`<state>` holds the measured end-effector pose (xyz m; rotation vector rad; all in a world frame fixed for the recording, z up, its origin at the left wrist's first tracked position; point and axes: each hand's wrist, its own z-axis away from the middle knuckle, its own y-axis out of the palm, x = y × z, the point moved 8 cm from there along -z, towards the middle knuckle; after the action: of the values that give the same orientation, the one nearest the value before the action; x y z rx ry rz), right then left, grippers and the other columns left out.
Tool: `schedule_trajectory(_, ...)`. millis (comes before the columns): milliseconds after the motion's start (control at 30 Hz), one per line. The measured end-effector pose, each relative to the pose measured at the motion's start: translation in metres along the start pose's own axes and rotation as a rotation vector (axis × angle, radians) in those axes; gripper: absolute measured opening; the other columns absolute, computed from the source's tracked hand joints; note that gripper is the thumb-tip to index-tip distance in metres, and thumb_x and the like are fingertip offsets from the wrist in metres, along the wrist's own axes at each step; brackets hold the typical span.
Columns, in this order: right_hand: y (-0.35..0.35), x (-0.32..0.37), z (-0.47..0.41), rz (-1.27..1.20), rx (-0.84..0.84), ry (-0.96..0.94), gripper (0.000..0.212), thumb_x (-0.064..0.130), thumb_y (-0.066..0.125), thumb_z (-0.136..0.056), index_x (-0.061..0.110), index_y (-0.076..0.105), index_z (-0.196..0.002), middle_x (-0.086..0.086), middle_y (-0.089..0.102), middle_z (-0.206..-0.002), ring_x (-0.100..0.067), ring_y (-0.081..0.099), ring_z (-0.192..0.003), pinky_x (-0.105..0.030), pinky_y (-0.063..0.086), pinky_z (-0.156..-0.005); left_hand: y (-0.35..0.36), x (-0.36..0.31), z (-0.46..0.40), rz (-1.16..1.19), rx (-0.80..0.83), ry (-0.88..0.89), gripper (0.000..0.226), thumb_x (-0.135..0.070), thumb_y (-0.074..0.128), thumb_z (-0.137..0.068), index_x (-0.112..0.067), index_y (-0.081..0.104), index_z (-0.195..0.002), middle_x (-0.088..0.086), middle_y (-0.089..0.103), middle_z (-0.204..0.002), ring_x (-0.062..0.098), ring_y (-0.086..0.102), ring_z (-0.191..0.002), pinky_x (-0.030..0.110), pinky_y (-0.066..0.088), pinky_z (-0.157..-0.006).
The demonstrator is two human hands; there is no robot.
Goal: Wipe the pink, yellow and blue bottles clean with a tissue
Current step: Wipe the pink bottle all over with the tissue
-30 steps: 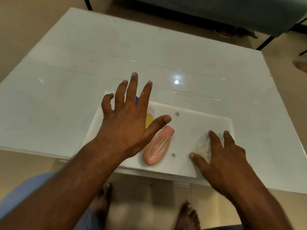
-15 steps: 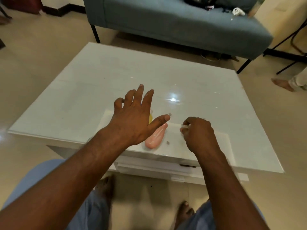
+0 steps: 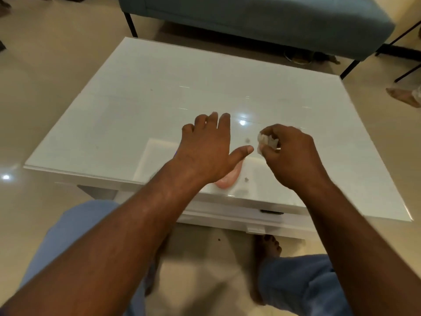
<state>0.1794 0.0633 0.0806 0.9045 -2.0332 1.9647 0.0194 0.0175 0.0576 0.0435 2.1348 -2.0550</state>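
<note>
— Where are we?

— Right hand (image 3: pixel 293 156) pinches the tissue (image 3: pixel 265 140), wadded. Left hand (image 3: pixel 206 153) hovers spread, empty, over the pink bottle (image 3: pixel 230 179) lying on the bench (image 3: pixel 159 92); yellow and blue are hidden beneath it.

— Next?

— I'd grasp pink, lift, then wipe it.

left hand (image 3: pixel 206 151) splayed flat, right hand (image 3: pixel 288 157) pinched closed
</note>
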Motion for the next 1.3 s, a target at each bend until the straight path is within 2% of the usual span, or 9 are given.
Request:
schedule_trajectory(133, -0.011, -0.005, -0.002, -0.12, -0.069, -0.044, 0.013, 0.021, 0.066, -0.095, 0.029, 0.071, -0.105, 0.017, 0.067, -0.095, 0.006, 0.065, -0.09, -0.018, 0.056, -0.081, 0.007, 0.01, 0.003, -0.009, 0.015, -0.004, 0.091, -0.081, 0.031, -0.086, -0.018, 0.026, -0.151, 0.007, 0.035, -0.157, 0.029, 0.033, -0.142, 0.052, 0.034, -0.108)
schedule_trajectory(267, -0.007, -0.03, 0.01, -0.13, -0.025, 0.018, 0.014, 0.024, 0.068, -0.096, 0.028, 0.073, -0.108, 0.012, 0.07, -0.1, -0.008, 0.069, -0.093, -0.037, 0.061, -0.087, 0.017, 0.01, 0.003, 0.01, 0.062, 0.004, 0.092, -0.083, 0.023, -0.086, -0.02, 0.021, -0.153, 0.006, 0.029, -0.16, 0.028, 0.028, -0.145, 0.051, 0.031, -0.111)
schedule_trajectory(467, -0.005, -0.035, 0.008, -0.146, 0.037, 0.046, 0.014, 0.031, 0.066, -0.098, 0.036, 0.071, -0.11, 0.02, 0.068, -0.097, -0.002, 0.068, -0.09, -0.028, 0.06, -0.082, 0.042, 0.018, 0.009, -0.098, 0.199, 0.007, 0.098, -0.084, 0.021, -0.081, -0.022, 0.003, -0.155, 0.007, 0.015, -0.165, 0.029, 0.021, -0.148, 0.052, 0.029, -0.114)
schedule_trajectory(633, 0.007, -0.031, 0.013, -0.08, 0.098, 0.049, 0.024, 0.034, 0.064, -0.098, 0.041, 0.066, -0.12, 0.018, 0.067, -0.108, -0.007, 0.068, -0.092, -0.036, 0.061, -0.083, 0.045, 0.022, 0.013, -0.102, 0.244, -0.022, 0.1, -0.083, 0.021, -0.083, -0.021, -0.004, -0.156, 0.006, 0.003, -0.167, 0.029, 0.013, -0.151, 0.052, 0.025, -0.118)
schedule_trajectory(833, 0.016, -0.037, 0.02, -0.084, 0.092, 0.069, 0.025, 0.027, 0.065, -0.098, 0.038, 0.069, -0.12, 0.019, 0.068, -0.111, -0.005, 0.067, -0.096, -0.033, 0.059, -0.09, 0.046, 0.016, 0.011, -0.073, 0.261, -0.023, 0.101, -0.082, 0.03, -0.083, -0.024, -0.011, -0.154, 0.005, -0.005, -0.167, 0.03, 0.004, -0.153, 0.052, 0.019, -0.121)
schedule_trajectory(1000, 0.011, -0.042, 0.02, -0.155, 0.075, 0.072, 0.019, 0.027, 0.068, -0.096, 0.042, 0.068, -0.109, 0.028, 0.065, -0.099, 0.011, 0.065, -0.092, -0.008, 0.051, -0.075, 0.048, 0.025, 0.01, -0.079, 0.257, -0.028, 0.106, -0.084, 0.035, -0.08, -0.022, -0.008, -0.155, 0.005, -0.004, -0.167, 0.029, 0.004, -0.153, 0.051, 0.017, -0.121)
schedule_trajectory(1100, 0.008, -0.044, 0.017, -0.157, 0.057, 0.073, 0.018, 0.033, 0.07, -0.093, 0.038, 0.067, -0.11, 0.023, 0.066, -0.101, 0.008, 0.066, -0.087, -0.01, 0.05, -0.078, 0.047, 0.022, 0.01, -0.064, 0.249, 0.004, 0.104, -0.084, 0.039, -0.079, -0.026, -0.004, -0.154, 0.004, -0.01, -0.167, 0.028, -0.006, -0.153, 0.049, 0.008, -0.122)
schedule_trajectory(1200, 0.011, -0.045, 0.014, -0.155, 0.061, 0.085, 0.018, 0.029, 0.073, -0.092, 0.031, 0.069, -0.109, 0.019, 0.067, -0.102, 0.005, 0.066, -0.09, -0.007, 0.047, -0.077, 0.044, 0.01, 0.011, -0.047, 0.236, 0.059, 0.092, -0.081, 0.043, -0.08, -0.032, 0.013, -0.152, 0.002, -0.012, -0.166, 0.027, -0.013, -0.153, 0.049, 0.004, -0.123)
schedule_trajectory(1300, 0.013, -0.043, 0.013, -0.154, 0.074, 0.092, 0.013, 0.026, 0.073, -0.092, 0.03, 0.069, -0.104, 0.02, 0.066, -0.098, 0.003, 0.066, -0.087, -0.006, 0.048, -0.075, 0.047, -0.004, 0.009, -0.034, 0.248, 0.071, 0.082, -0.079, 0.045, -0.081, -0.034, 0.027, -0.148, -0.003, 0.001, -0.165, 0.025, -0.004, -0.152, 0.048, 0.008, -0.123)
